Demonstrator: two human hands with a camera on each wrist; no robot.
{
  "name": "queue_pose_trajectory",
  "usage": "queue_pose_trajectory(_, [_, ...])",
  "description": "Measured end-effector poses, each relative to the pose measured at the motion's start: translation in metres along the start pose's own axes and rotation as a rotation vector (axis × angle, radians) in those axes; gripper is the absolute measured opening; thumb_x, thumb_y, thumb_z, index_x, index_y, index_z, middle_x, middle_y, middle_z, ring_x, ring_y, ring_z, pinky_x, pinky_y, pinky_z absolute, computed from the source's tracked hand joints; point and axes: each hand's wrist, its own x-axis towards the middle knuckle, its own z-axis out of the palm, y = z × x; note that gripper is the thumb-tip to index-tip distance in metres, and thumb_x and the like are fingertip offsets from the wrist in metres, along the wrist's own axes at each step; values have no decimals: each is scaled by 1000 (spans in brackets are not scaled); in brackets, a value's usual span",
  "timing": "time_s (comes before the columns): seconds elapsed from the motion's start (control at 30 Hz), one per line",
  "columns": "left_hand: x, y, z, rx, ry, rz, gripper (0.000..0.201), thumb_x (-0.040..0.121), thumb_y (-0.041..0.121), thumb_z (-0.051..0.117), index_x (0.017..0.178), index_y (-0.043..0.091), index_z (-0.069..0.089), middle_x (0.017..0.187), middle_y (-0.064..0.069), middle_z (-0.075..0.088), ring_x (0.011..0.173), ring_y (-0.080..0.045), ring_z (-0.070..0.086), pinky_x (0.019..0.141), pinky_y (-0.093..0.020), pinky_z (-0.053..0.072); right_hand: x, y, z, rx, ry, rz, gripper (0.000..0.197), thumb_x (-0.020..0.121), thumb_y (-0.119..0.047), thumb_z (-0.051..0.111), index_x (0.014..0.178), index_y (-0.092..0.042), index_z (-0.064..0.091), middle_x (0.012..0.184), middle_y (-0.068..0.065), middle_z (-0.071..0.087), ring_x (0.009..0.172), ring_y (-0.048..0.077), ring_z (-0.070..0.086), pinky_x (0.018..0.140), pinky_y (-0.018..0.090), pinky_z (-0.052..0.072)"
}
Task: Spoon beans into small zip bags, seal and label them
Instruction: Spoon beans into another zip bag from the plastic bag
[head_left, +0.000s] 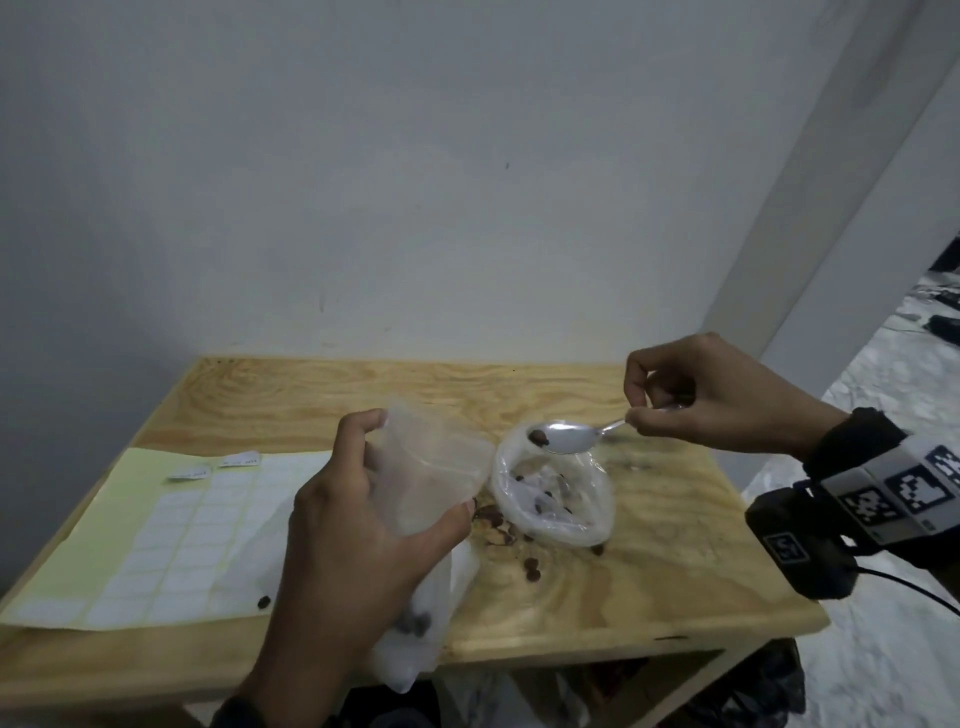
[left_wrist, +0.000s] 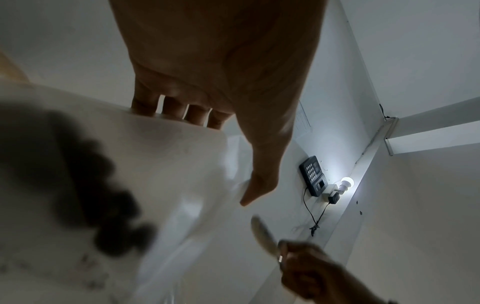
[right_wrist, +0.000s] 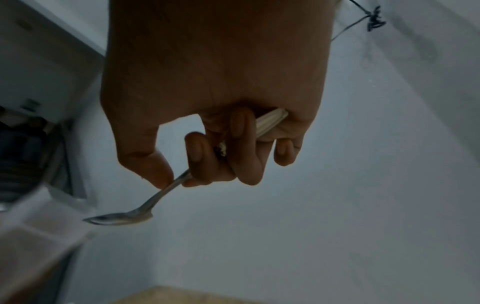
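Note:
My left hand (head_left: 358, 525) grips a small clear zip bag (head_left: 431, 467) above the table, mouth open toward the right; dark beans (head_left: 415, 623) sit at its bottom. In the left wrist view the bag (left_wrist: 155, 164) fills the lower left with the beans (left_wrist: 85, 181) as a dark blur. My right hand (head_left: 701, 395) pinches the handle of a metal spoon (head_left: 566, 435), whose bowl carries a bean or two just right of the bag's mouth. The right wrist view shows the spoon (right_wrist: 145, 207) held between thumb and fingers. Under the spoon lies a clear plastic bag of beans (head_left: 556, 499).
Loose beans (head_left: 498, 530) are scattered on the wooden table (head_left: 649, 587) beside the plastic bag. A sheet of white labels (head_left: 171, 530) covers the left of the table, with one stray bean (head_left: 264, 601) on it. A white wall stands right behind the table.

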Motion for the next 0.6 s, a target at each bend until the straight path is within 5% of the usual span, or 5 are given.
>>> queue_pose_trajectory(0.27, [-6,2,12,-17,-43,44,78,52,66,75,117,43,40,92,17,60,84,-4,61,66,-32,54,-3,-64,-14,-167,77,-135,17,78,-28,71,68,-26,58,45,-6,49,42,13,40,51,20,35])
queue_pose_trajectory(0.43, [-3,1,11,-24,-54,66,82,56,59,82,123,42,39,98,19,56,91,-1,57,68,-23,49,-9,-91,-6,-470,234,-279,15,86,-46,59,81,-32,56,48,-17,52,44,3,47,79,30,39])
queue_pose_trajectory(0.6, [2,4,9,-93,-87,43,80,59,60,80,126,40,40,104,18,57,95,5,55,61,-9,44,-11,-102,-2,-638,347,-501,16,96,-38,59,92,-23,62,60,-15,55,54,14,58,81,36,33])
